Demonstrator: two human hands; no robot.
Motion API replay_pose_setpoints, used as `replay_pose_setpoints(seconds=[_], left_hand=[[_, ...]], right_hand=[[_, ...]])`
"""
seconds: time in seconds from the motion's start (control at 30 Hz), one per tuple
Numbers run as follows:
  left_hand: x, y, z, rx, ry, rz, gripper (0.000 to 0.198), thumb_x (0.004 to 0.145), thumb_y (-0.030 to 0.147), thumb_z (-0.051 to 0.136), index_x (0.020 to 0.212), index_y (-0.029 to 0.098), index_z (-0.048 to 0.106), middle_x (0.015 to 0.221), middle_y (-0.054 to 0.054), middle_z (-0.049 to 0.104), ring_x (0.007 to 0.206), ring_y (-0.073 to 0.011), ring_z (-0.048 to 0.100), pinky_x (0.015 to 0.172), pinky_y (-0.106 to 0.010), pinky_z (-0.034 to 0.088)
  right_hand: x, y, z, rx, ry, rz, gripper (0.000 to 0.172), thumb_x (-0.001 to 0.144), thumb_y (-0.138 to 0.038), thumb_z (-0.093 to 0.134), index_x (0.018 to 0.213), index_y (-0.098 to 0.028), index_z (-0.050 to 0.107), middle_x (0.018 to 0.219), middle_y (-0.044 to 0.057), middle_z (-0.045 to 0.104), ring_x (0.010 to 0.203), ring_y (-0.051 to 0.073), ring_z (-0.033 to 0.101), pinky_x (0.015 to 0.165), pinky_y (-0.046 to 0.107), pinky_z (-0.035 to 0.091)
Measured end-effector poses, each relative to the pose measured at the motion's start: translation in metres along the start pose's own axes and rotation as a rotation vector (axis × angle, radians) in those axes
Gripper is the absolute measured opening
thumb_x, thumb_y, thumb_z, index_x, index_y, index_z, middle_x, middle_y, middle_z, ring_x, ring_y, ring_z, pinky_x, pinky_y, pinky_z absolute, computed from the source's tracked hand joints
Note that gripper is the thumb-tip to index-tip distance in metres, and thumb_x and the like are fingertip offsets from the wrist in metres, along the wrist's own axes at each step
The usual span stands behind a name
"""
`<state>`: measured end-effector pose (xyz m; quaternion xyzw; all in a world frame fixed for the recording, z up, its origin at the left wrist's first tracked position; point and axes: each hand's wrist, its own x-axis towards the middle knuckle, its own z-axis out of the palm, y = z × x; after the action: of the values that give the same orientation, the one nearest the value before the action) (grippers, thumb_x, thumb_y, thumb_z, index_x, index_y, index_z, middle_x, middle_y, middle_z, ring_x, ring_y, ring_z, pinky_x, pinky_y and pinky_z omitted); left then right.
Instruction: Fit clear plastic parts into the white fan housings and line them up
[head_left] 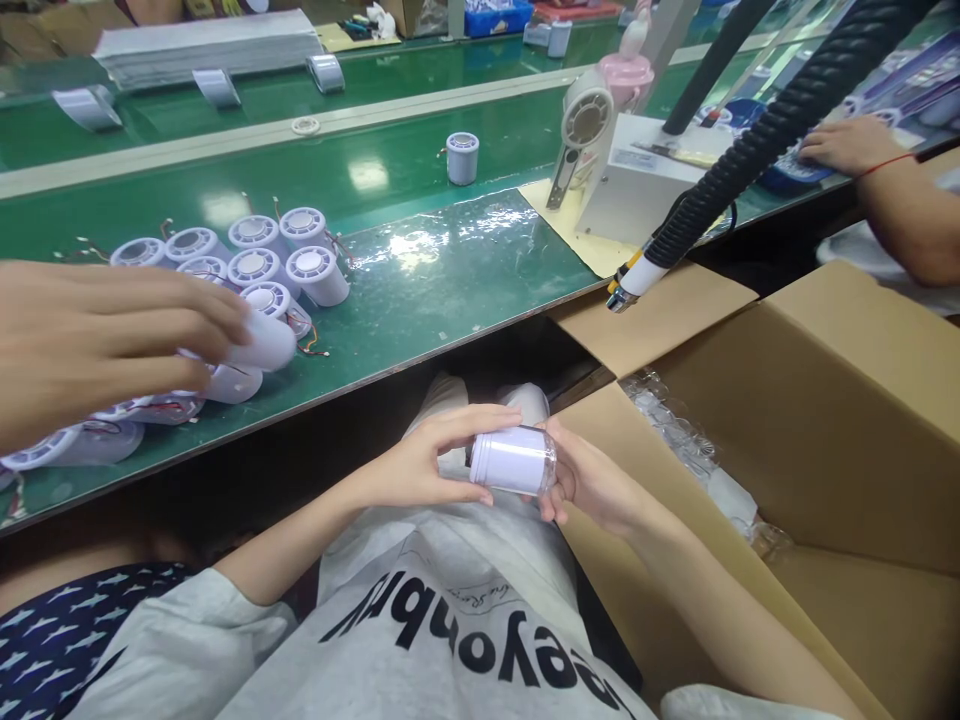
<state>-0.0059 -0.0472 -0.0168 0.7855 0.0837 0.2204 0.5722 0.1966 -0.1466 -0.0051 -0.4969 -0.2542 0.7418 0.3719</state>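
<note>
My left hand (420, 462) and my right hand (585, 475) hold one white cylinder with a clear cover (514, 461) between them, lying sideways above my lap. The left fingers and thumb grip its left end. My right fingers are at its clear right end. Another white cylinder (528, 401) sits just behind it, near my lap. On the green bench (442, 270) to the left stand several white cylindrical parts (316, 275) with vented round tops and thin wires.
A co-worker's blurred hand (112, 345) holds a white part at left. An open cardboard box (847, 400) with clear plastic pieces stands at right. A black coiled hose with a metal-tipped tool (637, 280) hangs above it. Another person's hand (855, 145) is at the upper right.
</note>
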Motion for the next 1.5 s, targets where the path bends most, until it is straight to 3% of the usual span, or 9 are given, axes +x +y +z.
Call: replay_pose_setpoints(seconds=[0.3,0.77,0.9,1.03,1.17,1.27,1.37,1.43,1.5], left_hand=[[0.000,0.003,0.005,0.013,0.052,-0.041,0.073,0.072,0.023,0.078,0.137,0.034,0.048,0.138,-0.009,0.054,0.132,-0.0276,0.046,0.106,-0.041,0.044],[-0.003,0.011,0.001,0.103,0.030,0.064,0.071,0.073,0.013,0.075,0.135,0.036,0.050,0.140,-0.008,0.052,0.125,-0.0260,0.053,0.104,-0.041,0.044],[-0.009,0.009,-0.010,0.016,0.210,-0.016,0.064,0.069,0.010,0.077,0.127,0.030,0.058,0.135,-0.009,0.056,0.125,-0.0269,0.053,0.101,-0.038,0.046],[-0.017,-0.003,-0.028,-0.207,0.545,-0.256,0.052,0.066,0.016,0.079,0.115,0.025,0.063,0.118,-0.007,0.064,0.096,-0.0204,0.065,0.075,-0.026,0.056],[-0.010,-0.015,-0.029,-0.539,0.583,-0.493,0.040,0.068,0.035,0.073,0.104,0.020,0.064,0.071,-0.003,0.066,0.047,-0.0134,0.055,0.035,-0.020,0.041],[0.007,-0.020,-0.014,-0.656,0.596,-0.719,0.030,0.074,0.039,0.060,0.092,0.015,0.066,0.059,-0.004,0.063,0.038,-0.0130,0.049,0.031,-0.021,0.035],[0.027,-0.029,0.006,-0.733,0.546,-0.863,0.026,0.074,0.037,0.054,0.076,0.013,0.066,0.054,-0.005,0.061,0.042,-0.0164,0.051,0.035,-0.026,0.041],[0.039,-0.038,0.019,-0.746,0.494,-0.930,0.022,0.073,0.032,0.055,0.074,0.013,0.066,0.057,-0.005,0.063,0.047,-0.0167,0.054,0.039,-0.025,0.045],[0.049,-0.046,0.030,-0.715,0.440,-0.978,0.015,0.069,0.025,0.061,0.077,0.014,0.068,0.066,-0.003,0.066,0.050,-0.0137,0.055,0.041,-0.021,0.045]], right_hand=[[0.000,-0.001,0.003,0.131,-0.028,0.177,0.063,0.101,-0.053,0.013,0.087,-0.011,0.057,0.054,0.005,0.065,0.037,0.009,0.060,0.033,0.012,0.044],[-0.011,-0.005,0.010,0.028,-0.039,-0.019,0.057,0.078,-0.075,0.050,0.085,-0.019,0.046,0.055,0.001,0.065,0.038,0.012,0.061,0.033,0.016,0.044],[-0.018,-0.009,-0.005,0.099,0.019,-0.064,0.055,0.078,-0.072,0.051,0.078,-0.017,0.049,0.055,0.001,0.064,0.037,0.010,0.059,0.032,0.014,0.042],[-0.032,-0.012,-0.016,0.136,0.108,-0.142,0.055,0.077,-0.073,0.052,0.077,-0.018,0.048,0.057,0.001,0.065,0.038,0.010,0.060,0.032,0.014,0.041],[-0.050,-0.007,-0.016,0.098,0.247,-0.227,0.057,0.073,-0.075,0.056,0.077,-0.020,0.044,0.059,-0.001,0.064,0.041,0.013,0.061,0.033,0.018,0.044],[-0.085,0.015,-0.027,0.016,0.607,-0.359,0.050,0.074,-0.068,0.060,0.081,-0.021,0.044,0.062,-0.002,0.063,0.049,0.014,0.064,0.043,0.022,0.051],[-0.159,0.082,-0.033,-0.088,1.381,-0.473,0.042,0.078,-0.062,0.057,0.090,-0.024,0.044,0.074,0.000,0.064,0.061,0.018,0.066,0.062,0.034,0.057],[-0.219,0.157,-0.016,-0.135,1.998,-0.244,0.039,0.081,-0.063,0.044,0.092,-0.025,0.044,0.079,0.005,0.063,0.073,0.027,0.068,0.074,0.048,0.056],[-0.269,0.245,0.016,-0.178,2.420,0.288,0.040,0.077,-0.067,0.040,0.081,-0.028,0.044,0.074,0.011,0.060,0.084,0.041,0.067,0.076,0.060,0.051]])
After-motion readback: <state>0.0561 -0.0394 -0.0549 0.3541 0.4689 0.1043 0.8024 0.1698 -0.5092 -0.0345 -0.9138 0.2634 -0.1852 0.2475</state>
